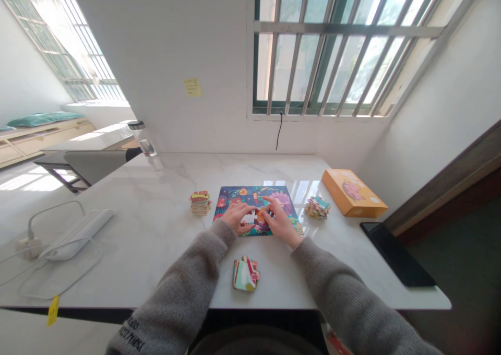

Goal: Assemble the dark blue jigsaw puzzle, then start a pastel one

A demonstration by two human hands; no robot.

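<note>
A colourful jigsaw puzzle (235, 194) lies nearly assembled on the marble-look table, with a pale gap near its centre. My left hand (237, 216) rests on its left part, thumb and forefinger spread around that gap. My right hand (281, 223) comes in from the right and pinches a small puzzle piece with orange on it (261, 217) at the gap's right side. Whether the piece lies flat or is tilted is hard to tell. My fingers hide some of the puzzle's middle.
Stacks of puzzle pieces stand left (200, 203), right (317, 208) and in front (246, 274) of the puzzle. An orange box (354, 194) and a black tablet-like slab (395, 253) lie at the right. A power strip (76, 235) with cables and a clear bottle (144, 140) are at the left.
</note>
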